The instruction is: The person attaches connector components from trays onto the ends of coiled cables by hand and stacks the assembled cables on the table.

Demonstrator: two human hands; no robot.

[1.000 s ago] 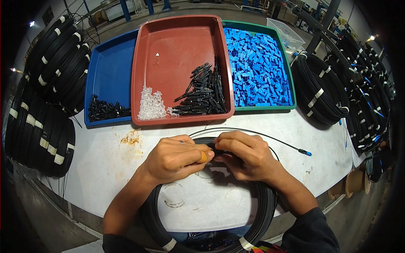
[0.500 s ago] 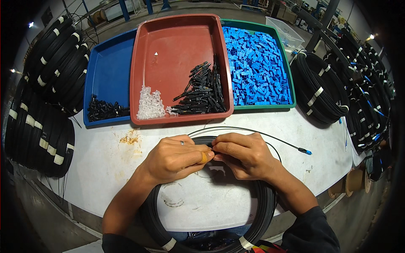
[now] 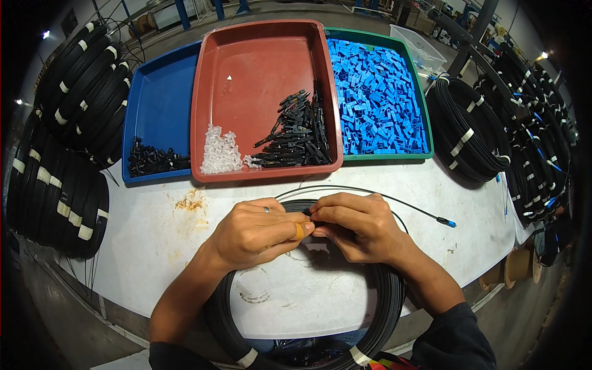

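Left hand (image 3: 259, 233) and right hand (image 3: 357, 225) are meeting fingertip to fingertip at the middle of the white desk (image 3: 154, 246), both pinching a small black connector piece (image 3: 313, 217) on the thin black cable (image 3: 370, 194) — mostly hidden by fingers. From the pinch the cable is running rightward, its long axis lying roughly left-right, ending in a blue-tipped plug (image 3: 448, 221) pointing right. Below the hands a large black cable coil (image 3: 388, 302) is resting on the desk; beyond them a red plastic tray (image 3: 259, 61) is holding black connectors.

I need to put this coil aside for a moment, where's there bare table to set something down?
Bare white table lies left of the left hand, below the blue tray, and right of the right hand under the thin cable end. The trays and stacked coils crowd the back and sides.
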